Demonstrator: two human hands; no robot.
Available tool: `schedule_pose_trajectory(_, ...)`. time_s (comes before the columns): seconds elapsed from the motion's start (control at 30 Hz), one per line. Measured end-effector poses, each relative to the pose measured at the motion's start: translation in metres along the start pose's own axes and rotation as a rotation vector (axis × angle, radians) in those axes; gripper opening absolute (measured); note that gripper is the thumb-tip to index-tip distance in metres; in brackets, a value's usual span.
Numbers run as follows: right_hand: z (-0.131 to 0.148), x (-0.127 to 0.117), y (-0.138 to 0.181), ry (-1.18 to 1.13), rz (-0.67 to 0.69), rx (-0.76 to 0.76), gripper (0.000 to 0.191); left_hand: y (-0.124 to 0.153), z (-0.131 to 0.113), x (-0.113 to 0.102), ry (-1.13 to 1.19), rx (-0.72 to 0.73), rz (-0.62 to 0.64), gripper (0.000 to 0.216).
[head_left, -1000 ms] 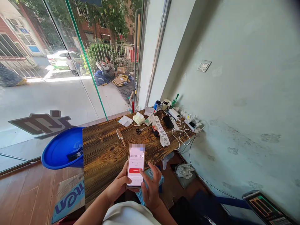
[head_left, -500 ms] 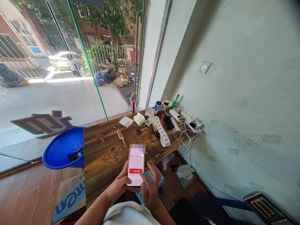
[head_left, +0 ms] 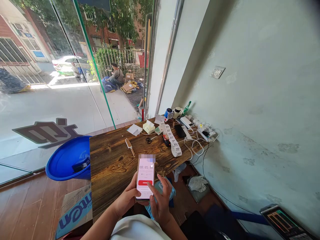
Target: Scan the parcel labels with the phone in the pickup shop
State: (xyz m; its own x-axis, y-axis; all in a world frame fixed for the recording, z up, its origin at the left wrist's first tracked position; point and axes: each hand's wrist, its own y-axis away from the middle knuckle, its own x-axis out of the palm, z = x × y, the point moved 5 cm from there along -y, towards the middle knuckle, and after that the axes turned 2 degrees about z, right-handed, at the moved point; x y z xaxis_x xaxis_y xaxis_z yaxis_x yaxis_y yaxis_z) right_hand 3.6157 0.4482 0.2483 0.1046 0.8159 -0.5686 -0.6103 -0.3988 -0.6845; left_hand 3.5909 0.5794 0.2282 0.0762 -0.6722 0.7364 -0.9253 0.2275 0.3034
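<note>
Fingers [head_left: 133, 186] of the left hand [head_left: 126, 198] curl around the left edge and back of a smartphone [head_left: 145, 178], closed on it in a firm cradle, thumb along the near side. The right hand [head_left: 160, 201] sits just beside the phone's lower right corner, its fingers [head_left: 153, 190] loosely spread and half bent, the thumb tip touching or almost touching the bottom of the screen; it grips nothing. The phone stands nearly upright in the view, long axis running away from the body, screen up toward the camera, showing a timer readout above a red bar. It is held over the near edge of the wooden worktop [head_left: 112, 166], not resting on it. The left hand carries it; the right is the free one nearest the screen.

Farther out on the worktop lie a small knife [head_left: 129, 146], scissors [head_left: 150, 139], a strip of numbered labels [head_left: 172, 141] and white charging cables [head_left: 193, 145]. A blue basin [head_left: 65, 158] sits just left of the worktop.
</note>
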Motion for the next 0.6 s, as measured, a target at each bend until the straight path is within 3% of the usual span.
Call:
schedule_pose_trajectory(0.33, 0.002, -0.001, 0.001, 0.011, -0.005, 0.004, 0.037, -0.001, 0.006, -0.010, 0.008, 0.001, -0.008, 0.105)
schedule_pose_trajectory(0.5, 0.003, -0.001, 0.002, 0.036, -0.005, 0.010, 0.037, -0.001, 0.004, -0.003, 0.083, 0.031, 0.092, 0.103)
schedule_pose_trajectory(0.6, 0.003, -0.001, 0.002, 0.038, 0.001, 0.005, 0.037, -0.001, 0.003, -0.002, 0.085, 0.028, 0.074, 0.105)
